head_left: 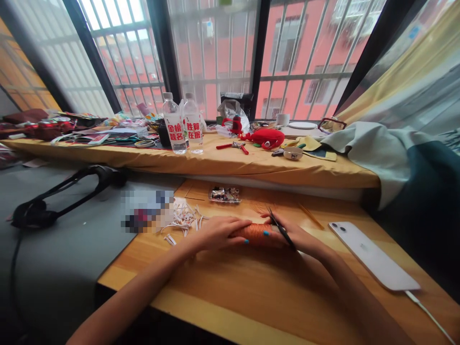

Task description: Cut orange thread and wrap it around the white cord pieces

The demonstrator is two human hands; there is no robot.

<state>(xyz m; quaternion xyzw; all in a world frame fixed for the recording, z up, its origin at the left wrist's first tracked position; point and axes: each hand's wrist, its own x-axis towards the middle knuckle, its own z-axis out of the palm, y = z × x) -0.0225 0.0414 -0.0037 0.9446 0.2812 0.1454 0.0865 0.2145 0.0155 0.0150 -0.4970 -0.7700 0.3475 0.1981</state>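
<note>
A spool of copper-orange thread (256,233) lies on its side near the middle of the wooden table. My left hand (224,232) is closed around its left end, thumb along the near side. At the spool's right end, my right hand (287,235) touches it with the fingers while gripping a slim black pointed tool (282,229), whose exact kind I cannot make out. The tool's tip points up and away from me. Fine loose orange strands (264,210) spread on the wood just behind the spool.
White cotton-tipped pieces (185,215) are heaped left of my left hand. Behind lies a clear tray of small beads (225,194). A white phone (372,254) with a cable and a thin wooden stick (311,216) lie rightward. Bottles (175,124) and red-handled pliers (233,146) occupy the ledge.
</note>
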